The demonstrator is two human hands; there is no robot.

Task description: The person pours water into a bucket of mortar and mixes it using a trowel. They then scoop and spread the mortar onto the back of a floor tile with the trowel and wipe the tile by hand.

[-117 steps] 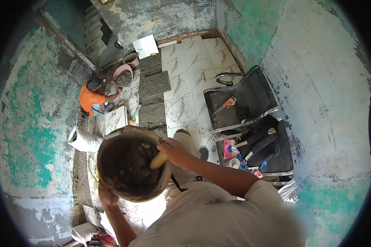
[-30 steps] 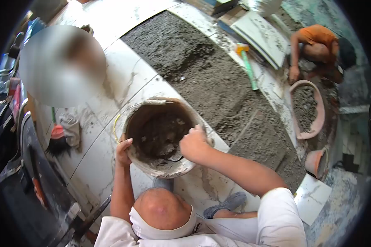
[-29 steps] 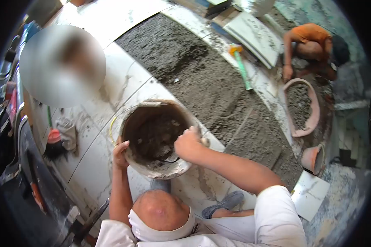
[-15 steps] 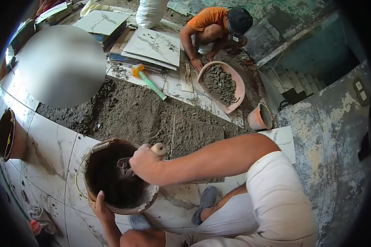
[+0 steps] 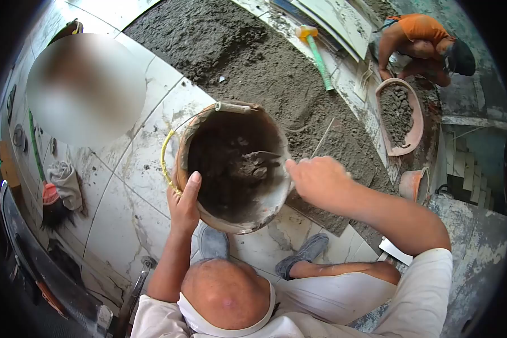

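Note:
A worn bucket point(image 5: 243, 227) is tilted towards me, its mouth and dark inside in view. My left hand point(image 5: 184, 205) grips its left rim, thumb on top, beside a yellow-wrapped part of the handle. In my closed right hand point(image 5: 321, 179) is a trowel point(image 5: 266, 154), its handle mostly hidden by the fist. The blade reaches over the bucket's right rim and bears a clump of grey mortar point(image 5: 256, 169). More dark, crumbly material lies deeper inside, partly in shadow.
Beyond the bucket spreads a rough mortar bed point(image 5: 253, 56). A mallet point(image 5: 319, 61) with a green handle lies past it. At right, a co-worker point(image 5: 419, 42) crouches by a pink basin point(image 5: 416, 124) of mortar. A brush point(image 5: 52, 197) and rag point(image 5: 66, 183) lie left.
My view has shifted left and down. The bucket now tips more towards me. My right hand has moved from over the bucket to its right side, and the trowel blade shows mortar.

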